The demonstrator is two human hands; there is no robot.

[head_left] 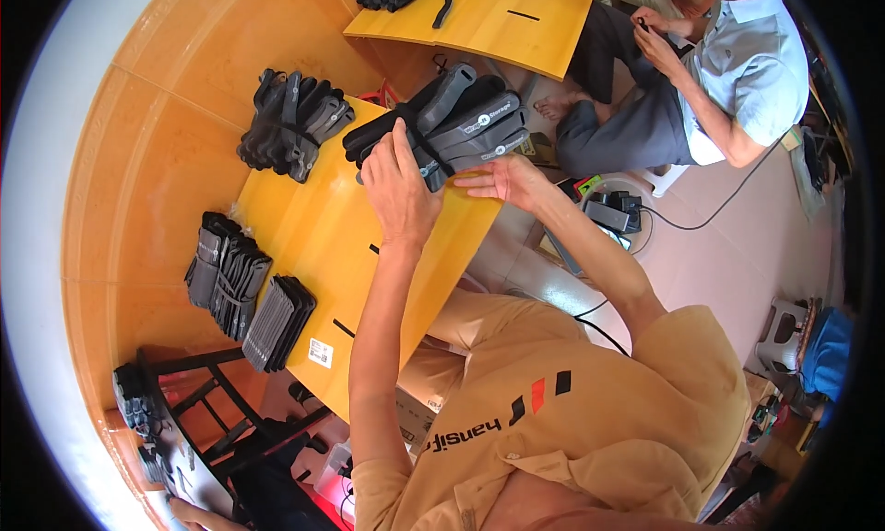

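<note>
A bundle of black and grey storage straps (479,130), held round the middle by a black band, is at the far end of the yellow table. My left hand (403,182) is closed on its near left side, with fingertips on the band. My right hand (502,182) is at the near right edge of the bundle, palm up. Its fingers are stretched out and reach the lower edge, where the fingertips are partly hidden. A similar banded bundle of straps (293,123) lies to the left of my left hand.
Nearer on the yellow table (318,227) lie a bundle of dark folded straps (226,273) and a stack of flat grey pieces (279,324). Another yellow table (489,19) stands beyond. A person (691,88) sits at the right. A black cable (714,225) crosses the floor.
</note>
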